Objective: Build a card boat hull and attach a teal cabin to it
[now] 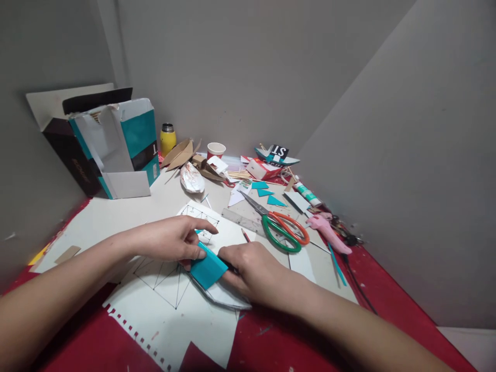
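A teal card piece (208, 268) lies tilted over white sheets of paper (170, 305) with drawn triangle lines. My left hand (172, 239) pinches the piece's upper left edge, index finger stretched out above it. My right hand (248, 268) is closed against the piece's right edge, gripping it; a thin dark tip shows at its fingers, but I cannot make out what it is. Under the piece lies a curved grey-white card shape (228, 299).
Green and orange scissors (282, 227), a ruler (242, 221), a pencil, a pink glue gun (327, 232), teal triangles (267, 194) and a glue tube lie beyond. An open teal and white box (120, 147), yellow flask, paper cup and scraps stand at the back. Walls close in right and left.
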Available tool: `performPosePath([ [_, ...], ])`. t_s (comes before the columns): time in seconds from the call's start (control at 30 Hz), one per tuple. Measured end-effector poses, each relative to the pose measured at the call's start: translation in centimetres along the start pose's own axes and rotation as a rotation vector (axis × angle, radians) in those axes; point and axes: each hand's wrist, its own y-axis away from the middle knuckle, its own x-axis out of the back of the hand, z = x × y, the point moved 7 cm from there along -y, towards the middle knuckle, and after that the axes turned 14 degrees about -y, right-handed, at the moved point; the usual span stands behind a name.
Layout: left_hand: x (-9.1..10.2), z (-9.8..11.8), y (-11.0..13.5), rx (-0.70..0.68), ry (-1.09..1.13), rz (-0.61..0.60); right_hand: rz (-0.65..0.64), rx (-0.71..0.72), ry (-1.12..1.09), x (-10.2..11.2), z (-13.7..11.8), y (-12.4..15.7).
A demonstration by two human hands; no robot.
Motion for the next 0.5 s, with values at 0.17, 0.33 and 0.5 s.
performPosePath([
  [0.17, 0.15, 0.00, -0.02, 0.004, -0.060, 0.011, 0.015, 0.023, 0.039, -0.26, 0.15, -0.01],
  [0.33, 0.17, -0.06, -0.09, 0.003, -0.108, -0.007, -0.008, 0.020, 0.063, -0.70, 0.23, -0.05],
  [0.5, -0.22, -0.21, -0.15, 0.009, -0.061, -0.033, -0.011, 0.028, 0.088, -0.73, 0.29, -0.15],
])
